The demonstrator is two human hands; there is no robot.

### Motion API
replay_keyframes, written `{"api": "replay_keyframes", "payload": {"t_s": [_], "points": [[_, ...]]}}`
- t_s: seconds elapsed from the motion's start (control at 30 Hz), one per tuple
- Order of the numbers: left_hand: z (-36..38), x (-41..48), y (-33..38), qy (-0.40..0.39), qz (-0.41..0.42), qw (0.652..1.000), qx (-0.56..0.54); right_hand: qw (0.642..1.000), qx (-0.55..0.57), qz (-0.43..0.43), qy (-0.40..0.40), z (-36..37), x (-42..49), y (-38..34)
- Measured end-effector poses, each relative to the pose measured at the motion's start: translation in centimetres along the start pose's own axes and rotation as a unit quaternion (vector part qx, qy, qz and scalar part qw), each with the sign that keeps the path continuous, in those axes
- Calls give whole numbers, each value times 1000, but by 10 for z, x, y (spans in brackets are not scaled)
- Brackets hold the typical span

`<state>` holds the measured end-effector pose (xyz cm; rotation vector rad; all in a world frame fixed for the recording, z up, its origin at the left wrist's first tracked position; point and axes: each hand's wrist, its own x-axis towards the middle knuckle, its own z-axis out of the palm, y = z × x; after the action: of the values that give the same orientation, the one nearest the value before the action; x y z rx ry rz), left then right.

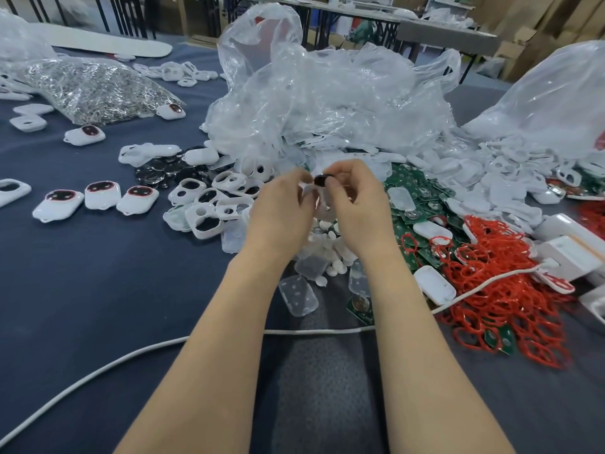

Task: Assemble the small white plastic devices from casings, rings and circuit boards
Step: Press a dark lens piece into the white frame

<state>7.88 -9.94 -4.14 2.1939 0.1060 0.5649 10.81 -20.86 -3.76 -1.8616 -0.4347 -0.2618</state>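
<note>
Nearest me a white cable (pixel 98 371) runs across the dark cloth (pixel 82 290), from seven o'clock under both forearms towards three. Just past it, between my wrists, lie clear covers (pixel 298 298), a single board with a coin cell (pixel 360 306) and a heap of small white pads (pixel 334 253). My hands meet at the centre, raised above that heap. My left hand (pixel 281 204) has its fingers curled round a casing (pixel 307 188), most of it hidden behind them. My right hand (pixel 357 204) pinches a dark piece (pixel 319 180) between thumb and forefinger, held right against the casing. At four o'clock sprawls a tangle of red rings (pixel 510 309), with white boxes (pixel 569 253) at three. Green circuit boards (pixel 415 191) are piled at two o'clock, just beside my right hand. At nine o'clock, just beside my left hand, sit empty white frames (pixel 209 211), and further out on that side three finished devices (pixel 101 194) lie in a row. Black discs (pixel 157 173) lie at ten o'clock. Beyond my fingers, at twelve, a crumpled clear bag (pixel 327 103) spills more white casings. Far off at eleven o'clock lies a mound of shiny metal bits (pixel 98 90).
</note>
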Motion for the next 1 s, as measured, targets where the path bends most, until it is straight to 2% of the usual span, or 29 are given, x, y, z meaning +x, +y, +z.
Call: {"api": "replay_keyframes", "payload": {"t_s": [0.07, 0.13, 0.2, 0.3, 0.37, 0.43, 0.5, 0.6, 0.67, 0.8, 1.0], "points": [[-3, 1, -1, 44, -82, 991, -97, 999, -45, -4, 8, 2, -1, 3], [-4, 2, -3, 63, -154, 963, -212, 998, -55, -16, 29, 6, -3, 4], [-4, 3, -3, 41, -190, 936, -293, 996, -54, -21, 73, 11, -4, 3], [0, 3, -3, -44, -198, 926, -320, 990, -39, -7, 136, 13, -4, 4], [4, 1, -2, -83, -186, 927, -315, 987, -41, -3, 155, 13, -3, 4], [6, 1, 0, -71, -170, 935, -303, 988, -24, 1, 155, 13, -2, 5], [7, 2, -2, -26, -144, 955, -259, 989, 0, 13, 148, 13, -1, 5], [5, 0, -4, 78, -46, 991, -99, 988, 33, 38, 144, 8, 1, 6], [4, -3, -3, 122, 17, 991, -54, 988, 46, 40, 144, 7, 0, 6], [6, -5, -1, 175, 90, 979, -60, 989, 62, 37, 131, 7, -1, 4], [6, -6, -2, 210, 122, 965, -95, 986, 97, 20, 132, 7, -2, 2]]}}
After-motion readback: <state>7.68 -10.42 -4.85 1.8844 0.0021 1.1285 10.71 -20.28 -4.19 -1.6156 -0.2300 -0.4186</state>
